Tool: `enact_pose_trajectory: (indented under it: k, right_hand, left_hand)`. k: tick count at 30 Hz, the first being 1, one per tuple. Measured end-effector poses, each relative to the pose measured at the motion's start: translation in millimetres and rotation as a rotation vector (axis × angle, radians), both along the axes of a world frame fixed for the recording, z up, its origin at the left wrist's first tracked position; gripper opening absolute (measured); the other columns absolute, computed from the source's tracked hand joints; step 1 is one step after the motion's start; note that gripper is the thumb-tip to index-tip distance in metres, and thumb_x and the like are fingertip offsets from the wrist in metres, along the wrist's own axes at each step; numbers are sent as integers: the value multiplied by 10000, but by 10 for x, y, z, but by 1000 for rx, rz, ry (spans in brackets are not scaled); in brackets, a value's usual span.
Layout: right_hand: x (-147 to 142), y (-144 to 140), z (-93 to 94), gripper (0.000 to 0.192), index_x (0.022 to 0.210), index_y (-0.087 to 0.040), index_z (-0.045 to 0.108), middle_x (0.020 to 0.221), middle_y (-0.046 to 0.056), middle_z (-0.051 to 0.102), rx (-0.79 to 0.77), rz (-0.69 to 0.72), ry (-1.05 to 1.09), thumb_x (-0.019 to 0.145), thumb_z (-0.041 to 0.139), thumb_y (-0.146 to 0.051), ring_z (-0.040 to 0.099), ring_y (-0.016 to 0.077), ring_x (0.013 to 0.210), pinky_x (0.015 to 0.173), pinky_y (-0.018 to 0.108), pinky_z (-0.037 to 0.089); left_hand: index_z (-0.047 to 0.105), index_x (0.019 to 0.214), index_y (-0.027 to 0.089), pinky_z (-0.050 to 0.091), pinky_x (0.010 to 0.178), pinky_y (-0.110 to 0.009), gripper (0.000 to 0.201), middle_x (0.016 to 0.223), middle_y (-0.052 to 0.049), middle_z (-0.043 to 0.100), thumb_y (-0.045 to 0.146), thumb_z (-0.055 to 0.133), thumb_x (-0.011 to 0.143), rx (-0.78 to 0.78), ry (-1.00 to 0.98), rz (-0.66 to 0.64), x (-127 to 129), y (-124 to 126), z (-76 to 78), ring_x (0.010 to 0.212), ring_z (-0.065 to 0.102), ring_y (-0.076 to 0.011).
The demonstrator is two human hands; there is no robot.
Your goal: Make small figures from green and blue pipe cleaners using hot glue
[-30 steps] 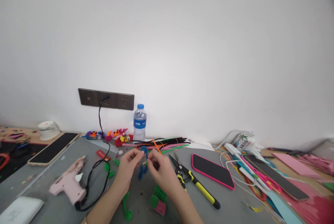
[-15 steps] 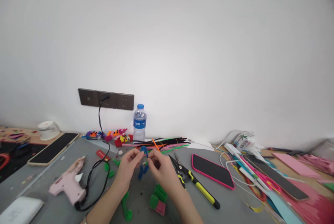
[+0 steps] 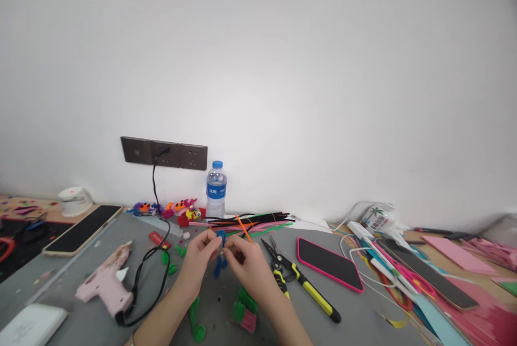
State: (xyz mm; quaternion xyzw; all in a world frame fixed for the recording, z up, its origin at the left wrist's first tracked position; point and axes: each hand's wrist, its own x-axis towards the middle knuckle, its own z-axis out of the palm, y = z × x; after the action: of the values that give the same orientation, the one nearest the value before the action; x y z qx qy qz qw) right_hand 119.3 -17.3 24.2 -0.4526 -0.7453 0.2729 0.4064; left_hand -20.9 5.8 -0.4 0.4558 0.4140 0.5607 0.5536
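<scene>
Item: blue pipe-cleaner piece, bent into a loop at its top with two strands hanging down, held just above the bench near the middle of the view. Left hand: fingers pinched on the left side of the loop. Right hand: fingers pinched on the right side of the same piece; the two hands nearly touch each other. Near side, below the hands: green and pink coiled pieces and a green curled strand lying on the bench. Just right of the right hand: yellow-handled pliers, lying at a slant. Further right: phone in a pink case, face up, then a clutter of white cables and coloured sheets. Far side, behind the hands: bundle of loose pipe cleaners in black, pink, green and orange; water bottle with a blue cap, upright against the wall; small colourful finished figures to its left. Left: pink glue gun lying on its side, its black cord running up to the wall sockets. Far left: a second phone, face up.
</scene>
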Motion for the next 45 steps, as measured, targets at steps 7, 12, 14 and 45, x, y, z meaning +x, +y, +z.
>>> enact_pose_trajectory:
  k: [7,12,14,45]
  right_hand:
    - [-24,-18,-22,139,761,-203,592,549,-64,395,-19,-1,-14,873,511,-186,373,111,511,506,213,245]
    - [-34,-17,-16,131,763,-201,591,554,-64,419,-6,1,-6,872,520,-186,391,110,511,509,211,252]
    - [-36,-18,-8,130,770,-202,593,552,-61,427,-6,3,-10,875,518,-192,395,112,509,506,212,254]
    - [347,196,-45,155,818,-215,730,790,46,735,166,-87,-62,853,582,-185,664,199,733,685,277,479]
  left_hand:
    - [441,547,200,267,493,-217,381,541,74,342,423,702,713,14,-34,8,8,-16,-6,531,293,-108]
    - [465,552,195,276,495,-219,386,542,70,364,445,715,706,30,-16,19,8,-23,3,531,311,-110]
    - [470,549,195,280,493,-222,390,539,69,367,455,717,702,40,-9,26,11,-22,4,526,321,-111]
    - [719,623,177,323,492,-252,356,530,4,569,523,784,569,-14,171,67,-25,-1,144,509,426,-138]
